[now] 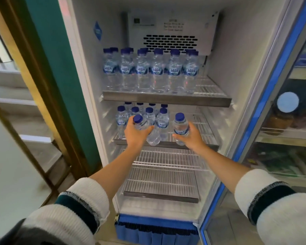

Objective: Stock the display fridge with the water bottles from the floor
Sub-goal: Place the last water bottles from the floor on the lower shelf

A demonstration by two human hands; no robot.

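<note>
The display fridge [88, 96] stands open in front of me. My left hand [136, 134] grips a tilted water bottle [147, 130] with a blue cap at the front of the middle shelf [205, 129]. My right hand [189, 136] holds a second water bottle [180, 126] upright at the same shelf, to the right of several bottles standing there [162, 121]. The top shelf [166, 99] carries several rows of bottles [157, 71]. The floor bottles are out of view.
The lower wire shelf [162, 179] is bare. The glass door [276, 82] hangs open on the right, with another stocked cabinet [288, 121] behind it. A teal wall [60, 71] and a wooden door frame [34, 85] are on the left.
</note>
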